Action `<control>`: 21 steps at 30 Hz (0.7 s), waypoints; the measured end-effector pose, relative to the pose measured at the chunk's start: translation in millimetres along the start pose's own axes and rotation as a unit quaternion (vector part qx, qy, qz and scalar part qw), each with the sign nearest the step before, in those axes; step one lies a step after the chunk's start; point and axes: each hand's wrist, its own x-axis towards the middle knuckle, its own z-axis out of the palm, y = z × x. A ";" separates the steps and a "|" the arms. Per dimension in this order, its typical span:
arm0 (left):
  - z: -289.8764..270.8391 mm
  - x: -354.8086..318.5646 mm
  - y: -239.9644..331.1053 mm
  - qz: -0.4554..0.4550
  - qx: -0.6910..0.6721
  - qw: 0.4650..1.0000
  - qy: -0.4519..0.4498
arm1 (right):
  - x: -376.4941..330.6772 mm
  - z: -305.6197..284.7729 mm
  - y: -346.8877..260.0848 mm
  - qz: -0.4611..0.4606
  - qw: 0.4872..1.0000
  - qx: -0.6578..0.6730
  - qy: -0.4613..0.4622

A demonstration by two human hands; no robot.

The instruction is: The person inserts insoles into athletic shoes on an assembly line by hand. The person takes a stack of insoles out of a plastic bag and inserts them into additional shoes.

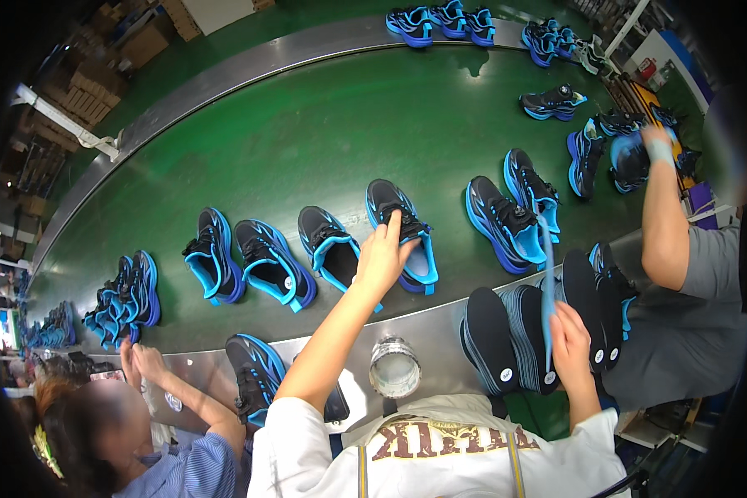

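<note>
So my left hand (383, 253) is stretched out over the green conveyor belt (307, 133), fingers curled down onto the collar of a black and blue sneaker (402, 236), gripping it at the opening while it sits on the belt pretty much straight ahead of me. Right beside it on the left is another sneaker of the same kind (330, 246), and further left two more (241, 259) lined up in the same row. My right hand (571, 342) is down near my lap at the steel edge of the bench (440, 319), closed around the end of a fanned stack of black insoles (506, 336), thumb on top, with a long thin blue strip (548, 274) sticking up from that same bunch. A roll of clear tape (394, 367) sits on the steel edge between my two arms. Off to the right there's another pair of sneakers (513, 214) on the belt, and a person in a grey shirt (705, 274) reaching an arm (662, 216) up toward more shoes. At lower left another person in a blue striped top (187, 469) has both hands up by the edge, near a sneaker (256, 369) resting on the steel. More pairs sit at the far side of the belt (440, 23).
</note>
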 end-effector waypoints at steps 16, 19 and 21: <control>10.4 47.6 -43.2 -0.213 -0.188 0.946 -0.155 | 130.1 201.7 -38.8 -0.140 0.930 -0.225 -0.255; 9.1 45.7 -38.3 -0.242 -0.213 0.935 -0.150 | 112.7 191.6 -37.4 -0.240 0.922 -0.247 -0.178; 9.2 40.6 -34.7 -0.279 -0.257 0.917 -0.121 | 110.1 174.6 -55.7 -0.172 0.914 -0.289 -0.225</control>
